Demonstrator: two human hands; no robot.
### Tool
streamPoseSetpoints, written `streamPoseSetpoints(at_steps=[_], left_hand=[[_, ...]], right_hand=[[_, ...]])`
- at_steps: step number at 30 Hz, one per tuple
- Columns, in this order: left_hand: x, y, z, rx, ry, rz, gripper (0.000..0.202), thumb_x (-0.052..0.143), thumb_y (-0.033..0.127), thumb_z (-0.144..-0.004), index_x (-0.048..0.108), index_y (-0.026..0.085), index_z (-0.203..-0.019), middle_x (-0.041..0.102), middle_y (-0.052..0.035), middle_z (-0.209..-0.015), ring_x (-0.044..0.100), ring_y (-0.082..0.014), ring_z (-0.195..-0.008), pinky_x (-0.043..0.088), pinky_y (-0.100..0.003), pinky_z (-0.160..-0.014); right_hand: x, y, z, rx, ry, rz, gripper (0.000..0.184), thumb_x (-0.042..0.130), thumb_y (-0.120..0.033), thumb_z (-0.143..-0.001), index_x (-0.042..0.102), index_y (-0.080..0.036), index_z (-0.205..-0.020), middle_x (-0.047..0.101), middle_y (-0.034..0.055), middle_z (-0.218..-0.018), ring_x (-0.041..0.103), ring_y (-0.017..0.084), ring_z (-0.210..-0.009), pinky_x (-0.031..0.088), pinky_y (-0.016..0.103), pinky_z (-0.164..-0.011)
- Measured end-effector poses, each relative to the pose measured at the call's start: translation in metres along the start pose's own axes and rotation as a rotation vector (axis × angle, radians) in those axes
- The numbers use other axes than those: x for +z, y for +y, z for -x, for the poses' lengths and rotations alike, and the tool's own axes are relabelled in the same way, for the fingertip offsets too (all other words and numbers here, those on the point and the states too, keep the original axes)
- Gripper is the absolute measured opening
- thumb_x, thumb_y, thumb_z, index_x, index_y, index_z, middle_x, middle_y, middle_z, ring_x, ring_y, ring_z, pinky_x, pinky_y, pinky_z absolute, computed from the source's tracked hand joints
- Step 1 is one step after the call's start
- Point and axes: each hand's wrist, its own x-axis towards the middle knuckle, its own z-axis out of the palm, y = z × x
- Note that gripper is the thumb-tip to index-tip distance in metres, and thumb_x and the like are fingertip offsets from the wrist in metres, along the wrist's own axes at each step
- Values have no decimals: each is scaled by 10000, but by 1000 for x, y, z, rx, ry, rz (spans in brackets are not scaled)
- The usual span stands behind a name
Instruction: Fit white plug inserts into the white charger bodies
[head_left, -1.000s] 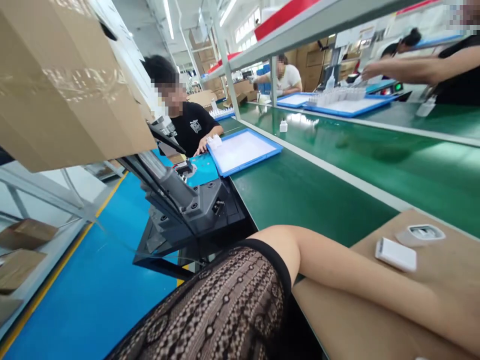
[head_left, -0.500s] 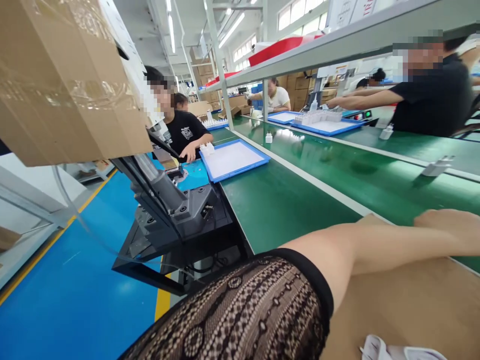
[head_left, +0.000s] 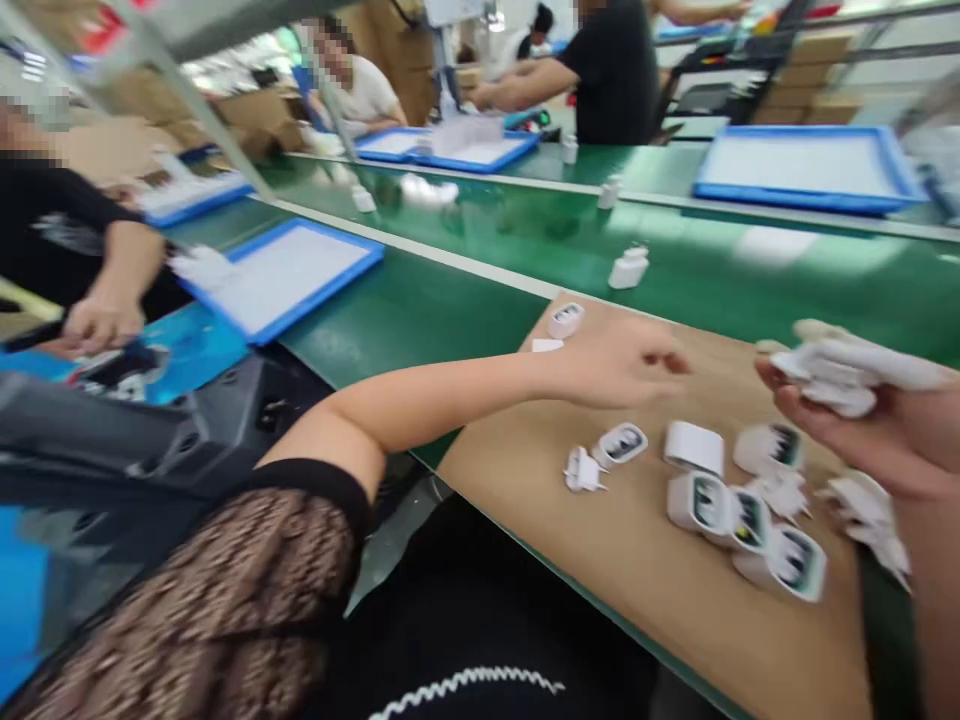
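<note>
My left hand (head_left: 626, 362) hovers over the brown cardboard sheet (head_left: 517, 460), blurred by motion. Its fingers are loosely bent and apart, with nothing visible in them. At the right, my right hand (head_left: 870, 440) is turned palm up, fingers curled around several white plug pieces (head_left: 836, 378); its fingertips look covered in white. Between and below the hands lie open white charger housings (head_left: 780, 560) with parts showing inside. A loose plug piece with pins (head_left: 583, 470) lies beside another housing (head_left: 621, 443). More white pieces (head_left: 870, 515) lie under my right wrist.
A green conveyor belt (head_left: 510, 235) carries a white charger (head_left: 628, 268) and a few others. Blue-rimmed trays (head_left: 315, 285) stand at left and at far right (head_left: 810, 200). A dark machine base (head_left: 187, 440) is at my left, with a co-worker's hand (head_left: 105, 315) beyond it. Other people work across the belt.
The view has swung right, bringing the cardboard sheet, the charger housings and my right hand into view. My left arm now extends above the sheet.
</note>
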Motion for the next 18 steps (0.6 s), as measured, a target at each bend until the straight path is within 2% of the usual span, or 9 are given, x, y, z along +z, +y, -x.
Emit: streamPoseSetpoints(at_steps=[1, 3, 5, 6, 9, 11, 14, 16, 18], left_hand=[[0, 3, 18, 27, -37, 55, 192, 647, 259, -931, 697, 197, -1106, 709, -84, -1187, 623, -230, -1177, 477, -427, -1101], [2, 8, 46, 5, -99, 105, 401, 766, 357, -846, 669, 212, -1206, 668, -96, -1276, 577, -275, -1251, 455, -463, -1104], [11, 13, 62, -42, -138, 87, 614, 855, 427, -747, 633, 210, -1276, 632, -119, -1325, 544, -315, -1287, 443, -483, -1097], [16, 13, 64, -54, -150, 71, 622, 859, 426, -748, 625, 198, -1276, 633, -128, -1309, 554, -316, -1267, 450, -475, -1077], [32, 4, 56, -41, -123, 38, 361, 752, 311, -881, 626, 169, -1188, 665, -123, -1199, 604, -265, -1154, 474, -413, -1009], [37, -7, 45, -91, -20, 19, 304, 750, 315, -891, 613, 165, -1116, 659, -114, -1163, 615, -252, -1102, 486, -396, -967], [40, -17, 36, -286, 139, 50, 526, 858, 479, -764, 575, 158, -1069, 611, -128, -1187, 630, -260, -1013, 517, -412, -884], [37, -19, 38, -354, 140, 146, 719, 905, 518, -673, 543, 162, -1182, 556, -146, -1292, 640, -243, -964, 537, -417, -850], [34, -20, 42, -335, 75, 273, 829, 905, 428, -677, 478, 197, -1348, 525, -140, -1362, 646, -212, -945, 553, -401, -845]], right_hand=[[1, -3, 4, 131, 37, -119, 119, 588, -192, -899, 654, -213, -802, 683, 127, -944, 656, 169, -768, 463, 270, -551], [5, -10, 8, 226, 37, -246, 80, 632, -184, -882, 674, -210, -819, 669, 97, -955, 583, 110, -693, 376, 213, -484], [10, -13, 12, 187, 15, -215, 30, 687, -188, -826, 685, -207, -803, 667, 86, -955, 526, 96, -645, 335, 205, -451], [11, -12, 14, 163, 11, -172, 43, 721, -184, -773, 689, -209, -788, 665, 83, -942, 523, 102, -645, 343, 209, -453], [15, -5, 18, 117, 0, -51, 204, 811, -183, -592, 718, -218, -770, 657, 76, -871, 547, 141, -660, 391, 236, -466], [18, -1, 21, 101, -18, 1, 267, 829, -190, -512, 747, -213, -765, 676, 88, -852, 559, 166, -642, 413, 264, -457], [23, 1, 27, 105, -41, 76, 236, 774, -176, -527, 766, -201, -762, 721, 101, -851, 560, 169, -573, 420, 289, -442], [27, 1, 30, 121, -48, 95, 225, 716, -147, -546, 760, -200, -760, 730, 91, -807, 561, 169, -538, 418, 293, -437], [30, 0, 33, 121, -43, 94, 223, 692, -141, -549, 756, -200, -755, 721, 79, -746, 556, 171, -513, 404, 291, -425]])
